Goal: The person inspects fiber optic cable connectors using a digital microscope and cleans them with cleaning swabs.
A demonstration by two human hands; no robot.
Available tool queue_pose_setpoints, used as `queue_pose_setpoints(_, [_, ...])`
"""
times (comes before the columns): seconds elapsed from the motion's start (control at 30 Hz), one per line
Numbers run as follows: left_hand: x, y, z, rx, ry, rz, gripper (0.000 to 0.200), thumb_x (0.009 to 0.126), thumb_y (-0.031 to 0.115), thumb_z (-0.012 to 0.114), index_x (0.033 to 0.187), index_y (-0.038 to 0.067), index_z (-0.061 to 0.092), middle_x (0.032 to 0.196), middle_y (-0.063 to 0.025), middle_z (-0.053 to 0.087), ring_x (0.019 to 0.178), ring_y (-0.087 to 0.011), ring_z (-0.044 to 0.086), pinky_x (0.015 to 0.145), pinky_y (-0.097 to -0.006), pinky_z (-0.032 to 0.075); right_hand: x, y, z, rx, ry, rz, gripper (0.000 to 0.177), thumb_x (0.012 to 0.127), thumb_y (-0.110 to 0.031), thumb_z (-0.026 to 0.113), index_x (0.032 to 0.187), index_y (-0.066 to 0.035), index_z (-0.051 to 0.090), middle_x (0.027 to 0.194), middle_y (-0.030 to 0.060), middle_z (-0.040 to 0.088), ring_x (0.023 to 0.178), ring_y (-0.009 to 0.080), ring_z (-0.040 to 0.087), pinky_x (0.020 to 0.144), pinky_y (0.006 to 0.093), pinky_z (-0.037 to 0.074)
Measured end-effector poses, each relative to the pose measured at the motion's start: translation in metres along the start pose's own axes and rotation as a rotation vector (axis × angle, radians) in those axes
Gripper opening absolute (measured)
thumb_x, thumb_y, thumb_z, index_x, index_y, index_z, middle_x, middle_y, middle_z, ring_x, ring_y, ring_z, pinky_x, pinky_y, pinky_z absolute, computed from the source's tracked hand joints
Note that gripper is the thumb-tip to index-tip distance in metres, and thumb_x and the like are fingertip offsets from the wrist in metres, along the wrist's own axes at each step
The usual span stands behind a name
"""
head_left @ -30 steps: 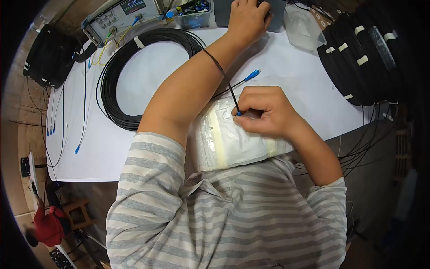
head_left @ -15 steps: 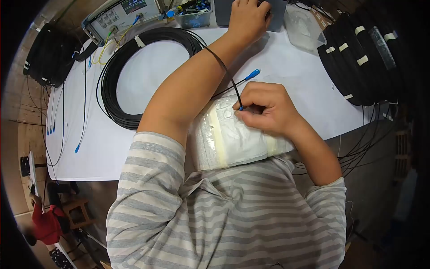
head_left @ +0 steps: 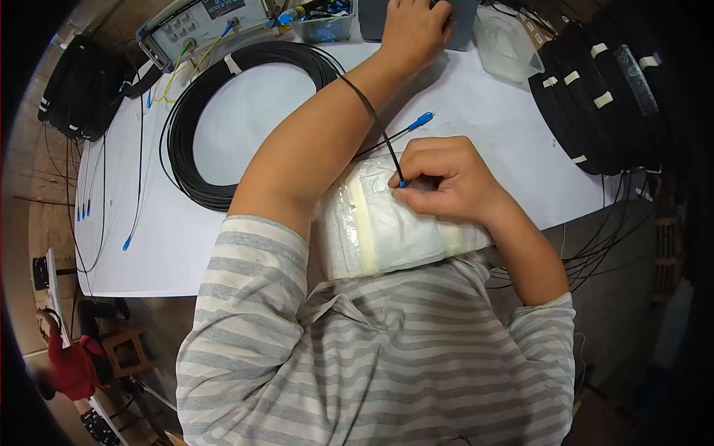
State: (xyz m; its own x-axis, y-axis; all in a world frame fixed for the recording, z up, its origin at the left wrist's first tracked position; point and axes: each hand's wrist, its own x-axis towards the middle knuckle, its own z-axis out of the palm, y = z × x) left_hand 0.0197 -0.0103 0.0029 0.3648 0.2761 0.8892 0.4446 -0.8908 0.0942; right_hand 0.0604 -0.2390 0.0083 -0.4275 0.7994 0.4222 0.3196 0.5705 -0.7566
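Observation:
Between the thumb and forefinger of my right hand [head_left: 450, 178] is the blue-tipped end of a black cable [head_left: 387, 141], above a clear plastic package with white contents [head_left: 401, 238]. My left hand [head_left: 416, 33] reaches to a dark grey box [head_left: 462, 30] at the top, its fingers curled over something too hidden to name. The cable passes over my left forearm from a large black coil [head_left: 182, 134] on the white table. Another cable end with a blue connector [head_left: 421, 121] lies between my hands.
A measuring device [head_left: 197, 33] with yellow leads stands at the back left, beside a tub of blue connectors [head_left: 323, 28]. Behind my right hand are a clear container [head_left: 506, 48] and stacked black coils [head_left: 595, 97]. More coils [head_left: 82, 89] sit left. A person in red [head_left: 74, 368] is at lower left.
The person in red has shifted, with an arm raised a little. My hands keep nearly the same positions, and the whole view has moved very slightly.

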Motion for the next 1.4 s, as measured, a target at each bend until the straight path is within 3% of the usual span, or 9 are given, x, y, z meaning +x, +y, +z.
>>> queue_pose_setpoints(0.73, [0.000,-0.001,0.000,-0.012,-0.015,0.010,0.025,0.089,0.017,0.069,0.109,0.005,0.063,0.129,-0.0179,0.057,0.120,-0.0367,0.053,0.098,-0.0495,0.043,-0.001,-0.004,0.000,-0.013,0.035,0.028,0.011,0.074,0.000,0.078,0.084,-0.002,0.073,0.075,0.0048,0.066,0.063,0.0125,0.058,0.054,0.0262,0.043])
queue_pose_setpoints(0.83, [0.000,0.000,-0.001,-0.014,-0.012,0.010,0.024,0.089,0.018,0.068,0.109,0.005,0.063,0.128,-0.0179,0.057,0.120,-0.0367,0.054,0.098,-0.0499,0.043,0.001,0.001,0.001,0.024,-0.011,-0.038,0.010,0.078,-0.007,0.076,0.081,-0.002,0.068,0.074,0.0031,0.061,0.059,0.0141,0.053,0.054,0.0284,0.041])
queue_pose_setpoints(0.93, [0.003,-0.003,-0.003,-0.019,-0.013,0.023,0.026,0.088,0.018,0.069,0.110,0.005,0.062,0.127,-0.0179,0.057,0.118,-0.0373,0.054,0.098,-0.0503,0.044,0.001,-0.003,0.001,-0.043,0.020,0.034,0.013,0.080,-0.007,0.077,0.080,-0.001,0.066,0.075,0.0041,0.063,0.060,0.0137,0.054,0.055,0.0286,0.042])
queue_pose_setpoints(1.0, [-0.001,-0.006,-0.001,-0.001,0.022,0.060,0.034,0.085,0.017,0.074,0.113,0.005,0.061,0.125,-0.0182,0.057,0.117,-0.0382,0.055,0.097,-0.0499,0.045,0.004,-0.007,0.000,-0.034,0.135,0.088,0.013,0.080,-0.008,0.078,0.083,0.000,0.068,0.076,0.0043,0.063,0.061,0.0131,0.055,0.056,0.0282,0.044])
queue_pose_setpoints(1.03, [-0.002,-0.012,0.001,-0.001,0.010,0.072,0.042,0.090,0.028,0.074,0.127,0.011,0.065,0.130,-0.0130,0.062,0.117,-0.0388,0.059,0.101,-0.0452,0.047,0.007,-0.009,-0.005,-0.032,0.197,0.110,0.014,0.081,-0.008,0.078,0.084,0.000,0.068,0.077,0.0044,0.064,0.062,0.0128,0.055,0.057,0.0281,0.045])
queue_pose_setpoints(1.17, [0.000,-0.014,-0.003,-0.194,0.027,-0.050,0.056,0.090,0.028,0.074,0.136,0.005,0.053,0.138,-0.0183,0.055,0.121,-0.0412,0.054,0.104,-0.0481,0.045,0.033,-0.001,-0.047,-0.221,0.333,0.100,0.018,0.084,-0.011,0.079,0.095,0.001,0.073,0.077,0.0044,0.064,0.065,0.0109,0.059,0.060,0.0264,0.048])
queue_pose_setpoints(1.27, [0.000,-0.020,-0.008,-0.264,0.030,-0.165,0.047,0.090,0.023,0.070,0.130,0.002,0.057,0.130,-0.0203,0.060,0.117,-0.0410,0.056,0.100,-0.0481,0.045,0.054,0.024,-0.079,-0.275,0.531,0.080,0.018,0.087,-0.015,0.076,0.098,0.000,0.074,0.078,0.0068,0.071,0.065,0.0130,0.064,0.063,0.0281,0.051])
queue_pose_setpoints(1.3, [-0.001,-0.021,-0.010,-0.237,0.076,-0.155,0.035,0.095,0.019,0.064,0.126,0.003,0.061,0.123,-0.0194,0.064,0.114,-0.0408,0.058,0.100,-0.0474,0.046,0.062,0.029,-0.089,-0.333,0.581,0.071,0.019,0.088,-0.016,0.076,0.099,-0.001,0.075,0.079,0.0074,0.073,0.066,0.0138,0.066,0.064,0.0285,0.052])
queue_pose_setpoints(1.4, [0.002,-0.030,-0.018,-0.314,-0.077,-0.272,0.027,0.100,0.018,0.058,0.123,0.006,0.065,0.119,-0.0171,0.067,0.116,-0.0406,0.058,0.101,-0.0473,0.046,0.081,0.048,-0.113,-0.463,0.704,0.041,0.020,0.089,-0.018,0.075,0.102,-0.003,0.075,0.081,0.0090,0.076,0.070,0.0161,0.071,0.066,0.0297,0.055])
